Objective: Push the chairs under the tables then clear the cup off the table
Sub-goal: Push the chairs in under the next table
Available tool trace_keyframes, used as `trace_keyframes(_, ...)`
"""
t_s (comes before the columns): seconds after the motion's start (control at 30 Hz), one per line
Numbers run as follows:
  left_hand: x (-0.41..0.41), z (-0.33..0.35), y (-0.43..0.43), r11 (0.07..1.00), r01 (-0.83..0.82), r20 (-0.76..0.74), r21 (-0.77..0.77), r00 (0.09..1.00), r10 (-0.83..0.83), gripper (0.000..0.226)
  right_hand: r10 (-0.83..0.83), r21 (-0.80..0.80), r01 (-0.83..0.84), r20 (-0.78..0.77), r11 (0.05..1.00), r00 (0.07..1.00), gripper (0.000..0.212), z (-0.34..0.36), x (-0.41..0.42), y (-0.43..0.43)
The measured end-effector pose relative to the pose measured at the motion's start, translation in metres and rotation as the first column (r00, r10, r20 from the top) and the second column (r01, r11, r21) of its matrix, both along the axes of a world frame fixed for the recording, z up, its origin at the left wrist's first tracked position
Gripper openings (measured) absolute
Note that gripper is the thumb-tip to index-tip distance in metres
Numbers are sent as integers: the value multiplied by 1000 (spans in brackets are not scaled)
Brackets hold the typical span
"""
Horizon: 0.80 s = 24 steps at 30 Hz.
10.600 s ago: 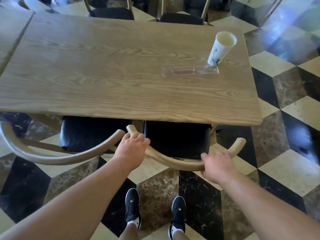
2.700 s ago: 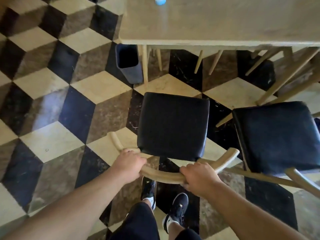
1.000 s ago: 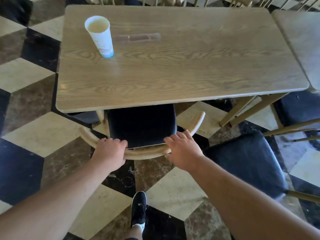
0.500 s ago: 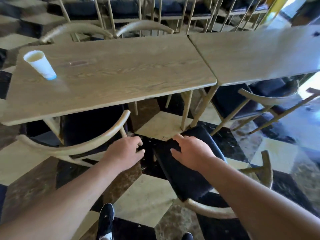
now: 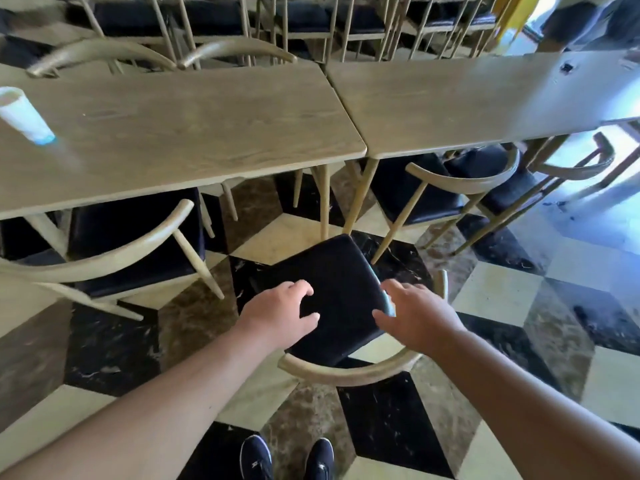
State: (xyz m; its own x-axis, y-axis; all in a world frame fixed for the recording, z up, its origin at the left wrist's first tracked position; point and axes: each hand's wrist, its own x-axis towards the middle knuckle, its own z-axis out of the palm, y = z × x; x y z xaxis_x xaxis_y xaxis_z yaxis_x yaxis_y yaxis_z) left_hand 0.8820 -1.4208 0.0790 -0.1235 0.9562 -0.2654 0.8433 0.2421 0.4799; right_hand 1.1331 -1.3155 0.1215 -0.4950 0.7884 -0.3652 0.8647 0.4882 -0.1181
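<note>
A chair with a black seat (image 5: pixel 332 289) and a curved wooden back stands out from the tables, turned at an angle, right in front of me. My left hand (image 5: pixel 282 311) hovers open over the seat's left side. My right hand (image 5: pixel 415 315) hovers open over the seat's right edge. Neither grips the chair. At the far left, a white paper cup (image 5: pixel 22 116) with a blue base stands on the left wooden table (image 5: pixel 180 133). Another chair (image 5: pixel 131 237) sits tucked under that table's near edge.
A second wooden table (image 5: pixel 467 98) butts against the first on the right, with two chairs (image 5: pixel 460 188) partly under it. More chairs line the far side. The floor is checkered marble. My feet (image 5: pixel 287 459) stand behind the angled chair.
Both hands have let go of the tucked left chair and moved right, over the angled chair's seat. My view has swung to the right, putting the cup at the left edge.
</note>
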Motion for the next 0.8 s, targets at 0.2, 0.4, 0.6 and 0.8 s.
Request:
trace_keyframes(0.2,21,-54,2,998,33,99,-58,995,-27,49,40,-56,-31,153,998,987,46,-38,39,-15)
trace_keyframes(0.4,51,-90,-11,984,-9,123,-177,992,32,50,50,-126,-28,170,992,984,49,-61,62,7)
trace_keyframes(0.6,93,-108,-3,936,-75,78,-344,991,108,56,273,-242,-224,193,944,942,64,-89,82,57)
trace_keyframes(0.8,166,-124,10,831,26,-39,-555,998,-57,85,620,-374,-514,264,772,739,78,-141,132,110)
